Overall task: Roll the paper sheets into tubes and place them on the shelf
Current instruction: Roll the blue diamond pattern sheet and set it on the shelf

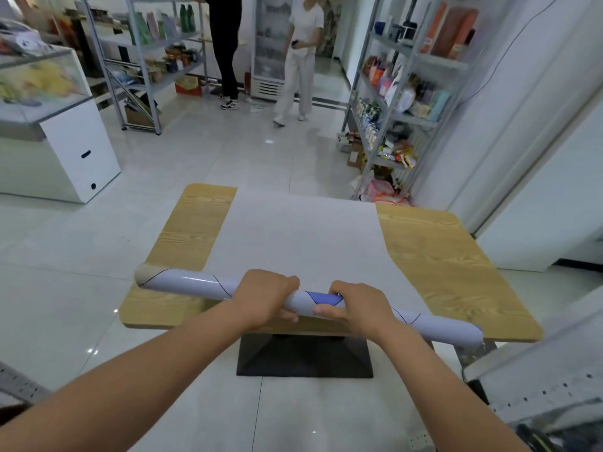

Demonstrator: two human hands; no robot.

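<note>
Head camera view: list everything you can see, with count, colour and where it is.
paper tube: one, glossy pale lilac with dark lines, across the table's near edge
paper sheet: one, pale grey, flat along the table's middle, feeding into the tube
table: one, light wood top, black base, centre
shelf racks: at least two, grey metal, stocked; back left and right
fridge: one, white, glass door, back centre
display counter: one, white, glass top, left
people: two, one in white, one in black, at the back
left hand: grips the tube
right hand: grips the tube
</note>
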